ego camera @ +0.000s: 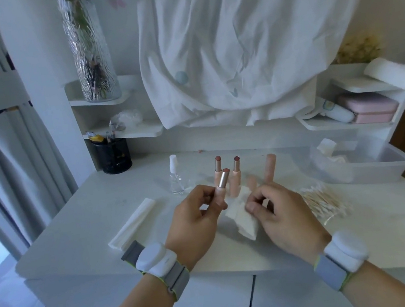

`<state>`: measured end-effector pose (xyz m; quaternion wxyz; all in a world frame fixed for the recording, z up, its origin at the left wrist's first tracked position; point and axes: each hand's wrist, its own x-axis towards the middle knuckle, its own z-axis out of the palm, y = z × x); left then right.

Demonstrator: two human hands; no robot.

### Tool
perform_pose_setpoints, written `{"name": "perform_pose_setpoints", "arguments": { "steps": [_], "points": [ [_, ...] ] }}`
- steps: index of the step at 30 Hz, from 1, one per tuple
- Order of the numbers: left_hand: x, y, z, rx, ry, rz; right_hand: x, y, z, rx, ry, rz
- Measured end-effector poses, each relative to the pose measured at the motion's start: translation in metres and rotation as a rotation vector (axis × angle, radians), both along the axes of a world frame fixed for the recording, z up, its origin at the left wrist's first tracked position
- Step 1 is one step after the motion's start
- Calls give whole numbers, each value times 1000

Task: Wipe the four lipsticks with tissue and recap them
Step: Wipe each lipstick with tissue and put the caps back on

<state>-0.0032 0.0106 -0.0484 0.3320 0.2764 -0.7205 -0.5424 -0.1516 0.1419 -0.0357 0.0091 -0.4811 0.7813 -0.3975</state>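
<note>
Metallic lipstick [223, 180], soft paper tissue [241, 217]

both forearms reach forward, the left hand [193, 216] and right hand [278, 210] close together, fingers curled in grips.

tissue [242, 216]: part hidden under right hand [275, 210] | cap [251, 181]: blurred | vase [88, 46]: top cut off

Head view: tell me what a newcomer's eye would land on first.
First, the two hands at centre: the left hand holds an uncapped lipstick up, the right hand grips a white tissue. Just behind them, two more open lipsticks stand upright on the white table. Above, a large white cloth drapes over the back.
</note>
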Motion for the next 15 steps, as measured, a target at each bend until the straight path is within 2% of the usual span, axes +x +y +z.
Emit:
{"name": "perform_pose_setpoints", "arguments": {
  "steps": [3, 6, 8, 15],
  "points": [
    [0, 0, 1, -3, -8, -5, -1, 2, 3, -177, -69, -18],
    [0, 1, 1, -13, -7, -26, 1, -6, 6, -471, -495, 47],
    [0, 2, 3, -4, 9, -63, 4, -12, 8, -554, -674, 107],
    [2, 1, 1, -129, -28, -119, 21, -24, -2, -454, -655, 189]
  ]
}}
